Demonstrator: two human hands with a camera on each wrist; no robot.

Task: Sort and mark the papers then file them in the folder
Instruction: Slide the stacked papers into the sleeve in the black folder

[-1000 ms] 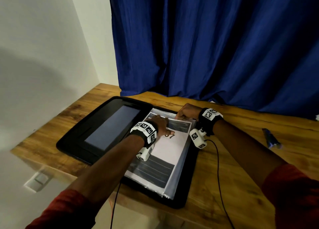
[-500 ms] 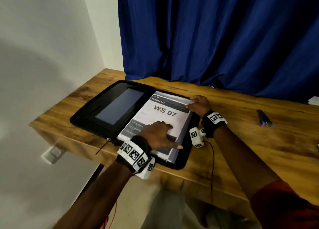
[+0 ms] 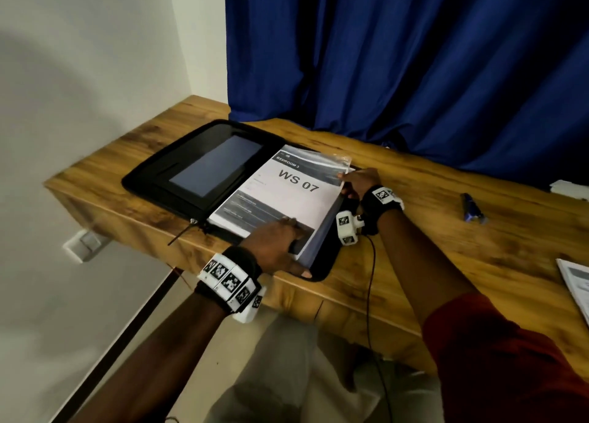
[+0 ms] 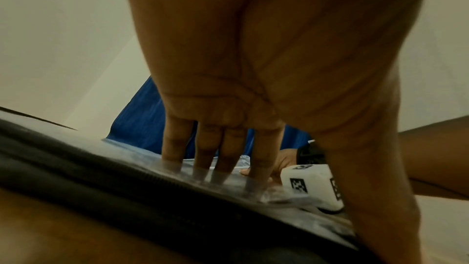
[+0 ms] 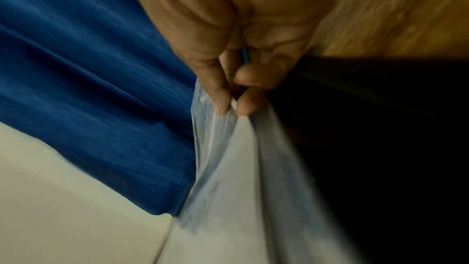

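The right hand (image 3: pixel 360 180) pinched the clear sleeve (image 3: pixel 338 162) at the stack's far corner; beyond that grip the blue curtain (image 3: pixel 414 71) closed off the room. To its right lay bare table (image 3: pixel 430 231) as far as a blue pen (image 3: pixel 471 207). Toward the person, the left hand (image 3: pixel 274 247) pressed flat, blocking the papers' (image 3: pixel 287 196) near edge.
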